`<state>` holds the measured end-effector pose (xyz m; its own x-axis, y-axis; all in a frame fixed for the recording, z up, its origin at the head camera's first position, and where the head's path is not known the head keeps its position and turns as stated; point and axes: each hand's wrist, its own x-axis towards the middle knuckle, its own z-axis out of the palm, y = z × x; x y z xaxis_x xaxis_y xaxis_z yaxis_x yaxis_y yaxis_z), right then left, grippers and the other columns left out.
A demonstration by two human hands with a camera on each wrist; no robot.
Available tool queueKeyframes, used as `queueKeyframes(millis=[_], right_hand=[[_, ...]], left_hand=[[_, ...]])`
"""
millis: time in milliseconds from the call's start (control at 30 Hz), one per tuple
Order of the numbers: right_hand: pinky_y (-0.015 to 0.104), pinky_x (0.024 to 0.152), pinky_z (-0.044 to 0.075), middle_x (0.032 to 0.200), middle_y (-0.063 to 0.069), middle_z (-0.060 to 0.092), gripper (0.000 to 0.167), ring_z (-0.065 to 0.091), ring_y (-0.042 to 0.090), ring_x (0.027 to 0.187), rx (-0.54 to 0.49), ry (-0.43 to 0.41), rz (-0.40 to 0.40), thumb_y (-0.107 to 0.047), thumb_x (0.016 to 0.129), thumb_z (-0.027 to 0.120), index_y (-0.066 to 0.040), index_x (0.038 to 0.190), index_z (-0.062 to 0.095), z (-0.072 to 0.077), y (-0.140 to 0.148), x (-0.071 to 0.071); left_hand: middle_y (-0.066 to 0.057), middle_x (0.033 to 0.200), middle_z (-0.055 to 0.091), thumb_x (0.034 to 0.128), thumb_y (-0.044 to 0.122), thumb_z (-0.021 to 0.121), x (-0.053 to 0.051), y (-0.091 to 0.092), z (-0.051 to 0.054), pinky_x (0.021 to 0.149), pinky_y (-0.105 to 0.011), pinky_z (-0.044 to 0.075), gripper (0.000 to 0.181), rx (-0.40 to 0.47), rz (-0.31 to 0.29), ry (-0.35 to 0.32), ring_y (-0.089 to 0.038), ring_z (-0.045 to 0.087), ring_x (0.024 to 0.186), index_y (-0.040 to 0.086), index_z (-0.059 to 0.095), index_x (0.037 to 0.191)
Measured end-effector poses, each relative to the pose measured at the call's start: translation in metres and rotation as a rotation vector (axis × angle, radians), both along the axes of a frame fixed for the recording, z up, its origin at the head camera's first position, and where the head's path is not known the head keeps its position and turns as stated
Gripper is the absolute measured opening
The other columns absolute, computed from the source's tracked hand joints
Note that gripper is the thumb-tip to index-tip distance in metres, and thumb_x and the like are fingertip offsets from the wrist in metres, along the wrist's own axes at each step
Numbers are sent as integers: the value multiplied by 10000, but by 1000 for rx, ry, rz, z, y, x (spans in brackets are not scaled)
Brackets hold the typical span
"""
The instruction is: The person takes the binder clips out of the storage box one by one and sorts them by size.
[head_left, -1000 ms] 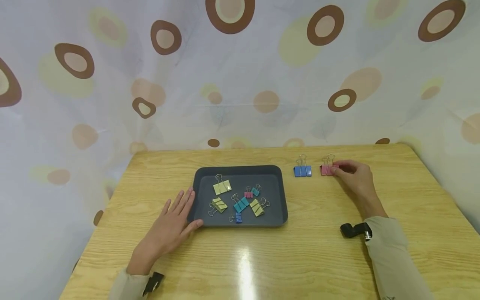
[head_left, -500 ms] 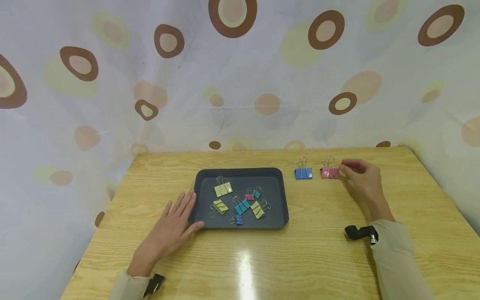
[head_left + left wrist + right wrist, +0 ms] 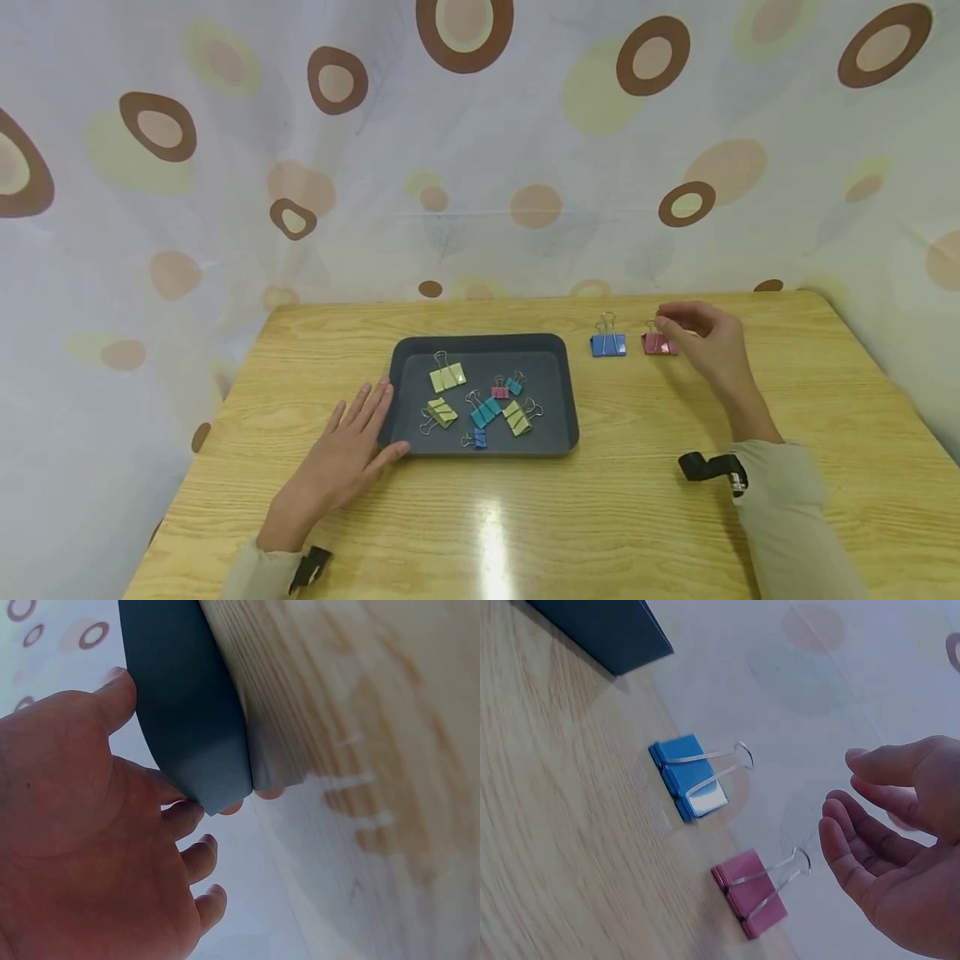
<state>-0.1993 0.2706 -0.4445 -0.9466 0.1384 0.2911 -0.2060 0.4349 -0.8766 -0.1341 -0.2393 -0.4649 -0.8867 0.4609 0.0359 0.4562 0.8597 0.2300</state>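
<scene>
A dark grey tray (image 3: pixel 558 400) holds several binder clips: a large pale yellow binder clip (image 3: pixel 447 377), two smaller yellow ones, two teal ones, a small pink one and a small blue one. My left hand (image 3: pixel 330 467) lies with straight fingers along the tray's left side, thumb at its front corner. To the tray's right, a large blue binder clip (image 3: pixel 686 776) and a large pink binder clip (image 3: pixel 750 894) stand on the table, wire handles up. My right hand (image 3: pixel 705 346) hovers just above the pink clip, apart from it, its fingers loosely bent and holding nothing.
The light wooden table (image 3: pixel 615 517) ends at a patterned cloth (image 3: pixel 480 150) hanging behind it. Both clips outside the tray stand near the table's back edge.
The right hand has let go of the pink binder clip, shifted to the right, then moved back left and up over it. The left hand stays at the tray.
</scene>
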Motion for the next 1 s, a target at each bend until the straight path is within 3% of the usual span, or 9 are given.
queueKeyframes(millis=[200, 467, 733, 1000], right_hand=[[131, 789, 539, 1148, 79, 697, 335, 666, 55, 973, -35, 50, 112, -149, 997, 700, 64, 1253, 666, 5, -22, 0], [125, 851, 522, 1206, 225, 674, 287, 654, 59, 1032, 6, 29, 211, -128, 1002, 687, 43, 1232, 670, 13, -60, 8], [213, 893, 554, 1212, 243, 663, 300, 668, 285, 1083, -19, -6, 331, -101, 983, 712, 34, 1246, 658, 8, -104, 11], [347, 948, 564, 1241, 246, 647, 325, 663, 320, 1088, -53, -18, 419, -93, 969, 728, 11, 1268, 652, 6, -149, 14]], left_hand=[[-136, 1710, 104, 1064, 526, 478, 0, 0, 0, 1228, -607, 127, 833, 5, -2, 1, -360, 118, 1564, 7, 163, 1635], [-133, 1711, 100, 1063, 523, 482, 1, 0, 2, 1231, -604, 116, 834, 9, -5, -13, -356, 112, 1565, 8, 159, 1635], [-137, 1709, 111, 1059, 521, 494, 2, 0, 3, 1228, -608, 125, 837, 13, -2, -9, -364, 124, 1562, 3, 171, 1631], [-135, 1711, 107, 1060, 516, 495, 1, -1, 0, 1231, -601, 127, 835, 9, -2, 2, -366, 115, 1564, 7, 166, 1634]])
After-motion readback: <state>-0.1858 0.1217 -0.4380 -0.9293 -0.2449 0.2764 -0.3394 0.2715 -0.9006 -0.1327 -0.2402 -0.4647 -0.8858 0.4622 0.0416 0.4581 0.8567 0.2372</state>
